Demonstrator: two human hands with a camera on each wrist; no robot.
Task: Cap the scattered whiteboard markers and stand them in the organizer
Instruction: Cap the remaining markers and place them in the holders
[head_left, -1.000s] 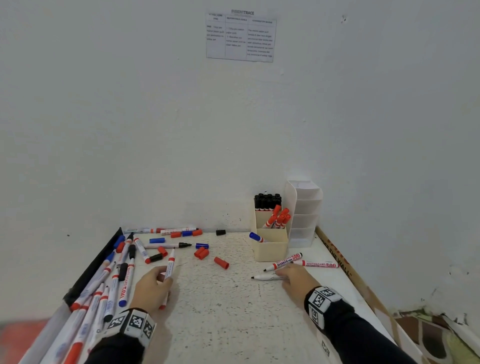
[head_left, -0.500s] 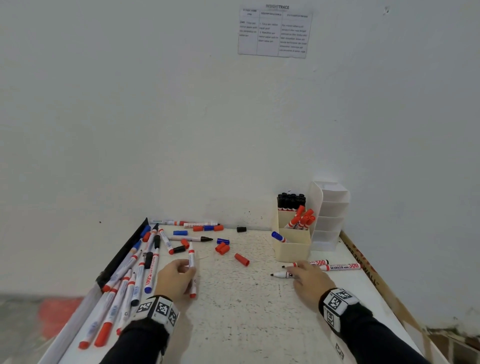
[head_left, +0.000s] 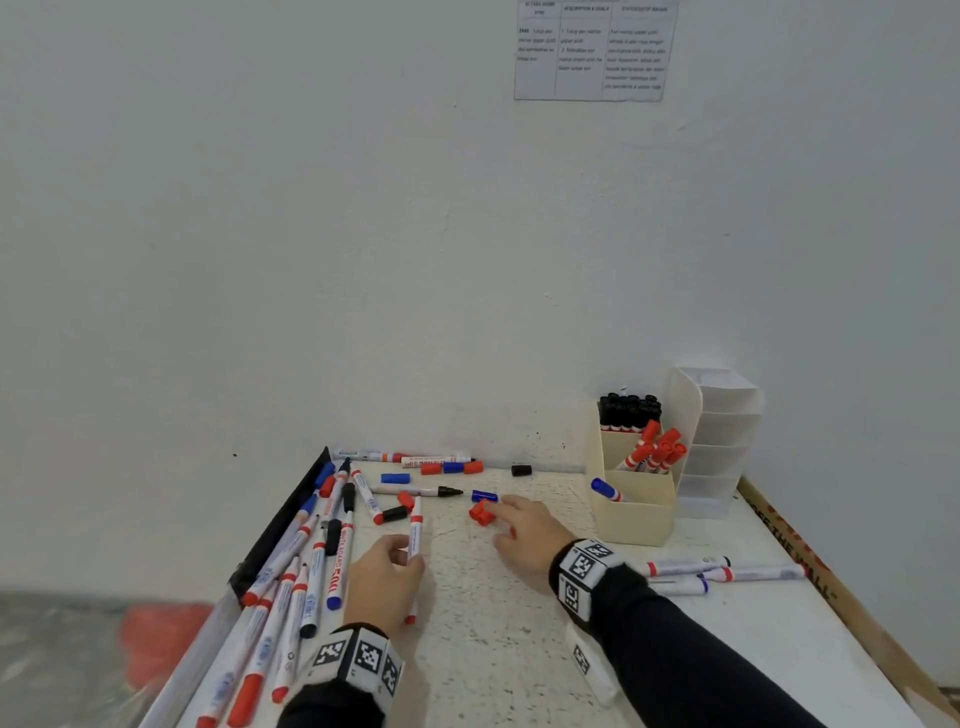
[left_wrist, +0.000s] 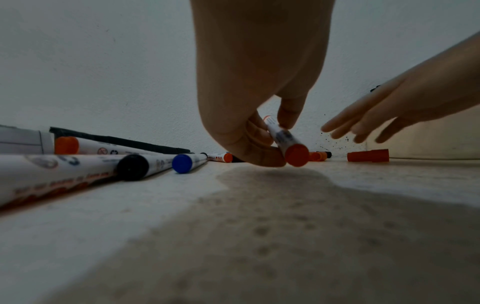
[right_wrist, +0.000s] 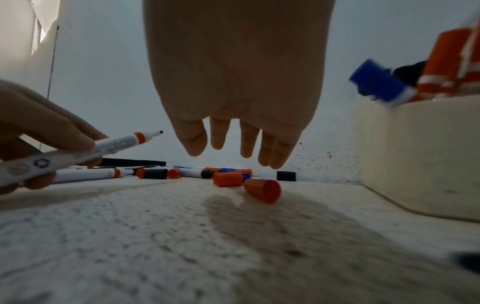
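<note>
Two hands | left hand (head_left: 382, 582) grips red marker (head_left: 414, 530) | right hand (head_left: 524, 535) fingers spread

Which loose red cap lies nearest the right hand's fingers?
The red cap lying just under the right hand, nearer the person than the other red cap, which lies towards the wall.

The right hand (head_left: 524, 535) has left the markers beside the organizer and now reaches, fingers spread, over the loose red caps (head_left: 482, 512). The left hand (head_left: 382, 582) lifts its uncapped marker (head_left: 414, 530) higher.
</note>
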